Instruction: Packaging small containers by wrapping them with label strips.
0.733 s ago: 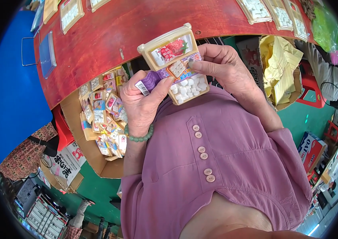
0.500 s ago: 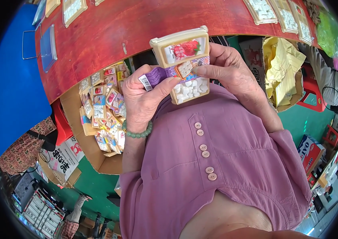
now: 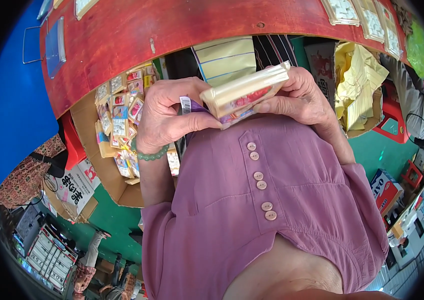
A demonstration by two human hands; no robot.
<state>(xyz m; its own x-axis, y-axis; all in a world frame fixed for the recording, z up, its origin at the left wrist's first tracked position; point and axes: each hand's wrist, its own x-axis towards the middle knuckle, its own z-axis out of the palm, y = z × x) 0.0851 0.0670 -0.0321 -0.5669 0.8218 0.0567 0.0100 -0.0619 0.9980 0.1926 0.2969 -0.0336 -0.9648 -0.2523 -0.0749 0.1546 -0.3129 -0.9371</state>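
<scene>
In front of my chest I hold a flat, cream-coloured plastic pack (image 3: 247, 92) with a red strawberry picture on it. It is tilted so that its long edge faces up, and most of its front is foreshortened. My left hand (image 3: 167, 112), with a green bead bracelet at the wrist, is closed on a purple printed sleeve (image 3: 199, 107) at the pack's left end, thumb along the lower edge. My right hand (image 3: 304, 100) grips the pack's right end between thumb and fingers. Part of the sleeve is hidden behind the left fingers.
A cardboard box (image 3: 83, 117) full of similar packs (image 3: 122, 112) stands left, below the red table (image 3: 137, 37). Several packs (image 3: 342, 11) with white pieces lie at the table's far right. Crumpled yellow paper (image 3: 357, 85) fills a box on the right, near a red stool (image 3: 394, 122).
The pack has tipped from showing its front with white pieces to showing its edge. Both hands have turned with it, and the left hand has shifted slightly left and down.
</scene>
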